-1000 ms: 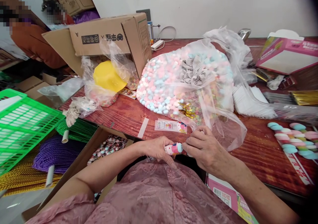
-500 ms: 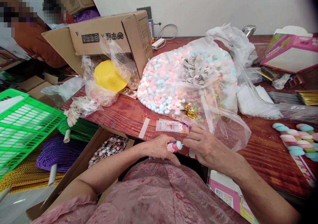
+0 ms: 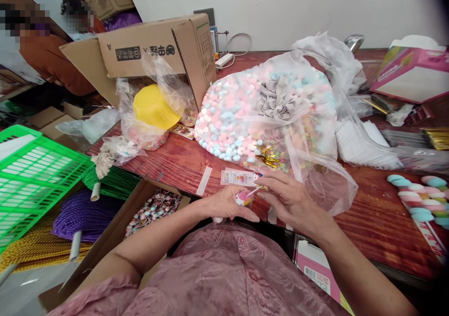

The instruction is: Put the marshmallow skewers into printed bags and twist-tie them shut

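A red-brown wooden worktop (image 3: 372,213) stands before a white wall and carries heaped packing goods. At its near edge the left hand (image 3: 224,204) is closed around a small pink printed candy packet (image 3: 242,197), which sits just above the worktop edge, close to the person's pink blouse. The right hand (image 3: 287,199) meets it from the right, its fingertips pinching a thin pink stick (image 3: 253,192) that projects from the packet; the two hands are thus together on the same item. Just beyond them a flat printed sachet (image 3: 239,178) lies on the worktop, beside a strip of pale tape (image 3: 203,180). Behind it rests a large clear plastic bag of pink, blue and white candies (image 3: 231,119), with gold twist ties (image 3: 267,157) at its near side. To the left are a yellow plastic bowl in a clear bag (image 3: 154,106) and an open brown cardboard box (image 3: 157,49). Twisted pastel marshmallow ropes (image 3: 417,194) lie at the right edge, a pink carton (image 3: 410,73) farther back. Below the worktop on the left are a green plastic basket (image 3: 31,175), spools of purple cord (image 3: 80,213) and a box of wrapped lollipops (image 3: 150,208).
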The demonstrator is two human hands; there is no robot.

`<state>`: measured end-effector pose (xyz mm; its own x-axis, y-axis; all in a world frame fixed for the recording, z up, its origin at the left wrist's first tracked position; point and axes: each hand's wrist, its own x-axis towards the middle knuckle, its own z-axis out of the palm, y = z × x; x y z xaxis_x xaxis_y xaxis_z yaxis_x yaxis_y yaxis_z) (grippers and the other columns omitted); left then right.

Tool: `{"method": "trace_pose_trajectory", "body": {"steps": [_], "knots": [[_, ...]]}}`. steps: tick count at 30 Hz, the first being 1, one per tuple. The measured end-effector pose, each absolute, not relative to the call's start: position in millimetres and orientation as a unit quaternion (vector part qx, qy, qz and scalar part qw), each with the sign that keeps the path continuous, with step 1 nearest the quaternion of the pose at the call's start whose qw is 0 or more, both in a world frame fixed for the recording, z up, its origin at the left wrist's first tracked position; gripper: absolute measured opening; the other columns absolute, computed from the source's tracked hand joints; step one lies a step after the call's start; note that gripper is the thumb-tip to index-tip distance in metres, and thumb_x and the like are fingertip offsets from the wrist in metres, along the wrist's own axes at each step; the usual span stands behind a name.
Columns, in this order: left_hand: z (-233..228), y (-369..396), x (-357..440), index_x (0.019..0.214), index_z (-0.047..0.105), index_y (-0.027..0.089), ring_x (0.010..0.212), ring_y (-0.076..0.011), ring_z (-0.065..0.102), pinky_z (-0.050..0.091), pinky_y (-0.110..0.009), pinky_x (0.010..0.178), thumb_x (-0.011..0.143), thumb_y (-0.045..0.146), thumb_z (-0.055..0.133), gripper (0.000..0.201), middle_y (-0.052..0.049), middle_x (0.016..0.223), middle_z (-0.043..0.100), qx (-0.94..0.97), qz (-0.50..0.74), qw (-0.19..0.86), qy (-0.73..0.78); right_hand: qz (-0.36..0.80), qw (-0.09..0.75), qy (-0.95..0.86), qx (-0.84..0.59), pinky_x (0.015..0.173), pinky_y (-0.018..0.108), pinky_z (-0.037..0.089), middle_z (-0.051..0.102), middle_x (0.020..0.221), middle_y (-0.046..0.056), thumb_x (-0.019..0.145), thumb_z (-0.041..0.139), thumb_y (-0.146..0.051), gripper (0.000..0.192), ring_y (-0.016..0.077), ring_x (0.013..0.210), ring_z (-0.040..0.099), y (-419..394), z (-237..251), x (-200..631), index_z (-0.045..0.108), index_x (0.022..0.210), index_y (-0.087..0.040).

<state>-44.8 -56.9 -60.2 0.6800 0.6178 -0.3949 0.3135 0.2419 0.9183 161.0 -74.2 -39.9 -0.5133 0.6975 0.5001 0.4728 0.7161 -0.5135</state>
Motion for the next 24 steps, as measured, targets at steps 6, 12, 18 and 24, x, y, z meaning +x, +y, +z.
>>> {"method": "trace_pose_trajectory", "body": {"steps": [6,12,18,24], "knots": [[-53.8,-54.1,-48.4,0.105,0.065,0.016,0.041,-0.0038,0.045,0.037,-0.017,0.043,0.069,0.054,0.079,0.054,0.006,0.060,0.058,0.532,0.149,0.740,0.383,0.197,0.383,-0.827,-0.361,0.064,0.025,0.046,0.067,0.074,0.001,0.094,0.052,-0.016,0.015,0.0129,0.069,0.061,-64.8,-41.7,170.1,0.065,0.087,-0.019],[-54.8,-49.7,-47.0,0.085,0.069,0.010,0.047,-0.0063,0.055,0.049,-0.021,0.053,0.066,0.045,0.083,0.043,0.000,0.059,0.062,0.415,0.246,0.800,0.358,0.206,0.386,-0.813,-0.384,0.065,0.026,0.045,0.067,0.077,0.002,0.094,0.051,-0.019,0.016,0.0135,0.070,0.061,-59.1,-38.5,180.7,0.066,0.088,-0.020],[-69.4,-58.2,-33.5,0.077,0.063,0.013,0.029,-0.0062,0.040,0.027,-0.016,0.028,0.065,0.040,0.082,0.035,0.004,0.045,0.054,0.394,0.300,0.776,0.392,0.154,0.416,-0.826,-0.348,0.062,0.026,0.045,0.065,0.070,0.002,0.092,0.048,-0.013,0.019,0.0134,0.065,0.059,-63.3,-48.1,155.1,0.065,0.086,-0.019],[-71.7,-63.6,-28.4,0.075,0.060,0.014,0.033,-0.0032,0.038,0.026,-0.014,0.030,0.065,0.042,0.082,0.037,0.005,0.052,0.056,0.352,0.421,0.734,0.401,0.173,0.473,-0.774,-0.383,0.072,0.030,0.050,0.068,0.094,0.006,0.092,0.050,-0.016,0.031,0.0153,0.077,0.061,-66.8,-63.1,141.6,0.061,0.120,-0.022]]}}
